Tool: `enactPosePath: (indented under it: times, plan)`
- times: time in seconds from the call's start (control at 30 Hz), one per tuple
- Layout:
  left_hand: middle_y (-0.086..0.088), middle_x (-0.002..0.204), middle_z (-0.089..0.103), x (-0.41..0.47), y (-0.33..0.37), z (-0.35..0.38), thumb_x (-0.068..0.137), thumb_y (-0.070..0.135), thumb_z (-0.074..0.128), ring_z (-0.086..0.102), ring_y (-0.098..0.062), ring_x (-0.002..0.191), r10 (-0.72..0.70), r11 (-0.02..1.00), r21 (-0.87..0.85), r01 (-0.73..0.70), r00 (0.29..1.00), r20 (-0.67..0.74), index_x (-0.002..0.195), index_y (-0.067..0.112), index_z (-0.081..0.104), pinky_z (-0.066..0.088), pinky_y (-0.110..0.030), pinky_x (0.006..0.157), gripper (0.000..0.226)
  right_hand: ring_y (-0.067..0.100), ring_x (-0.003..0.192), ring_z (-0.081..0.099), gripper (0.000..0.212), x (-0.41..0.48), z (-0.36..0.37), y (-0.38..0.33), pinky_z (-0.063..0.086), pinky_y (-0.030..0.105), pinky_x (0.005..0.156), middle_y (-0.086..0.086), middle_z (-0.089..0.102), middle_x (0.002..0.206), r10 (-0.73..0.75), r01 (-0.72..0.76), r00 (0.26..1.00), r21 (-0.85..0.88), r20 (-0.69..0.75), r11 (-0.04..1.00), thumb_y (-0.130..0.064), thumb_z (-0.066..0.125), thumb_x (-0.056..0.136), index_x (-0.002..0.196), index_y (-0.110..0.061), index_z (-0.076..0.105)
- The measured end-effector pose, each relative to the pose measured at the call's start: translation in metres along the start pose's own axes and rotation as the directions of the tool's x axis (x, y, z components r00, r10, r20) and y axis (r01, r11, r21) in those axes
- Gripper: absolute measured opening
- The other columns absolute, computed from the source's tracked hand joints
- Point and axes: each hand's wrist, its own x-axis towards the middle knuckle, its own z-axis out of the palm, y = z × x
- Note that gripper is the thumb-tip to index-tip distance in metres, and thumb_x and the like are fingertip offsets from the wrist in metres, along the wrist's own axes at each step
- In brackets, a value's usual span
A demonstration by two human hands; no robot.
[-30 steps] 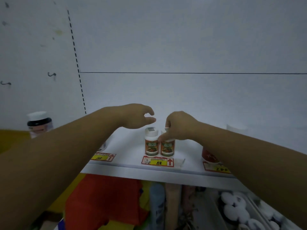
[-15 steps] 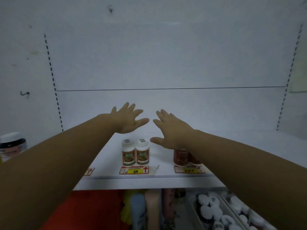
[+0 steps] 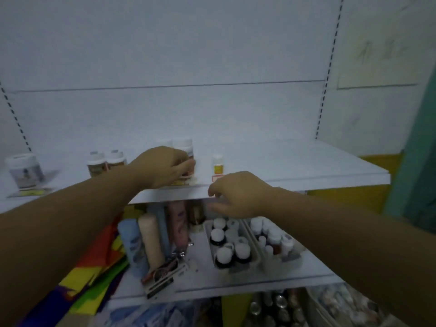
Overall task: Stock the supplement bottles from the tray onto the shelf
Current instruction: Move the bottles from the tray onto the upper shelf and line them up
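Observation:
On the white upper shelf, my left hand is closed around a red-labelled, white-capped bottle; a second like it stands just behind. Two orange-labelled bottles stand to its left. To its right is a small yellow-labelled bottle. My right hand hovers in front of the shelf edge with fingers loosely curled and nothing in them. It is above a clear tray of white-capped bottles on the lower shelf. A second tray of bottles sits beside it.
A large white jar stands at the shelf's far left. Rolled cloths and a stapler-like tool lie on the lower shelf left of the trays. Colourful fabric hangs lower left. More bottles fill the bottom level.
The view has tilted down and right. Both hands, spread open above the shelf before, have dropped: the left has closed on the red-labelled bottle, the right has lowered to the shelf edge.

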Motion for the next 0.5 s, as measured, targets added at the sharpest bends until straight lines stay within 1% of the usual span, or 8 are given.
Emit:
enactPosePath:
  times: [0.07, 0.13, 0.2, 0.23, 0.33, 0.4, 0.43, 0.5]
  plan:
    - [-0.002, 0.090, 0.067, -0.012, 0.026, 0.033, 0.093, 0.050, 0.036, 0.057, -0.021, 0.080, 0.055, 0.998, 0.017, -0.057, 0.995, 0.086, 0.095, 0.024, 0.063, 0.038, -0.030, 0.065, 0.037, 0.027, 0.094, 0.060, 0.040, -0.029, 0.023, 0.015, 0.048, 0.034, 0.076, 0.006, 0.066, 0.102, -0.001, 0.003, 0.998, -0.032, 0.062, 0.999, -0.051, 0.045, 0.089, 0.109, -0.018, 0.059]
    - [-0.002, 0.090, 0.066, -0.019, 0.045, 0.065, 0.094, 0.051, 0.035, 0.056, -0.020, 0.079, 0.065, 0.998, -0.008, -0.065, 0.977, 0.202, 0.097, 0.023, 0.063, 0.040, -0.030, 0.067, 0.039, 0.026, 0.096, 0.059, 0.040, -0.051, 0.046, 0.030, 0.042, 0.032, 0.074, 0.006, 0.064, 0.105, 0.055, -0.056, 0.993, 0.009, 0.107, 0.998, -0.050, 0.044, 0.090, 0.110, -0.019, 0.059]
    - [-0.004, 0.092, 0.065, -0.020, 0.057, 0.096, 0.095, 0.050, 0.034, 0.056, -0.020, 0.081, 0.040, 0.997, -0.068, -0.020, 0.952, 0.304, 0.099, 0.019, 0.062, 0.044, -0.033, 0.072, 0.042, 0.024, 0.099, 0.058, 0.039, -0.067, 0.070, 0.045, 0.039, 0.030, 0.075, 0.005, 0.064, 0.111, 0.126, -0.137, 0.982, 0.076, 0.137, 0.988, -0.049, 0.045, 0.090, 0.113, -0.020, 0.058]
    - [-0.006, 0.095, 0.066, -0.020, 0.060, 0.109, 0.095, 0.049, 0.034, 0.058, -0.021, 0.084, 0.026, 0.996, -0.093, 0.005, 0.943, 0.332, 0.101, 0.017, 0.062, 0.046, -0.035, 0.074, 0.043, 0.024, 0.097, 0.058, 0.037, -0.073, 0.080, 0.051, 0.037, 0.029, 0.074, 0.005, 0.065, 0.109, 0.156, -0.170, 0.979, 0.099, 0.135, 0.981, -0.048, 0.045, 0.090, 0.110, -0.020, 0.059]
    - [-0.006, 0.104, 0.066, -0.017, 0.065, 0.154, 0.095, 0.044, 0.040, 0.060, -0.023, 0.092, -0.031, 0.978, -0.178, 0.110, 0.917, 0.397, 0.111, 0.017, 0.060, 0.047, -0.031, 0.076, 0.037, 0.021, 0.082, 0.054, 0.030, -0.087, 0.118, 0.070, 0.029, 0.025, 0.067, 0.008, 0.065, 0.099, 0.203, -0.227, 0.965, 0.145, 0.164, 0.963, -0.041, 0.047, 0.092, 0.097, -0.015, 0.060]
    - [-0.008, 0.107, 0.066, -0.014, 0.063, 0.185, 0.094, 0.038, 0.048, 0.060, -0.023, 0.093, -0.040, 0.959, -0.238, 0.153, 0.906, 0.420, 0.113, 0.013, 0.060, 0.044, -0.026, 0.074, 0.034, 0.022, 0.086, 0.057, 0.029, -0.091, 0.146, 0.078, 0.035, 0.028, 0.067, 0.010, 0.065, 0.099, 0.232, -0.282, 0.946, 0.223, 0.225, 0.933, -0.034, 0.047, 0.092, 0.095, -0.010, 0.062]
    - [-0.011, 0.107, 0.066, -0.012, 0.060, 0.201, 0.093, 0.032, 0.052, 0.060, -0.024, 0.094, -0.045, 0.943, -0.280, 0.182, 0.901, 0.432, 0.113, 0.007, 0.060, 0.045, -0.025, 0.076, 0.033, 0.025, 0.090, 0.058, 0.028, -0.091, 0.161, 0.081, 0.039, 0.031, 0.069, 0.012, 0.065, 0.099, 0.243, -0.303, 0.938, 0.249, 0.246, 0.920, -0.031, 0.048, 0.093, 0.095, -0.007, 0.062]
    - [-0.017, 0.113, 0.063, -0.006, 0.054, 0.234, 0.090, 0.021, 0.057, 0.059, -0.028, 0.103, -0.071, 0.886, -0.373, 0.276, 0.875, 0.479, 0.116, -0.001, 0.057, 0.046, -0.029, 0.089, 0.034, 0.028, 0.096, 0.059, 0.028, -0.085, 0.190, 0.084, 0.041, 0.035, 0.075, 0.013, 0.064, 0.103, 0.292, -0.360, 0.917, 0.252, 0.272, 0.898, -0.029, 0.047, 0.093, 0.100, -0.005, 0.061]
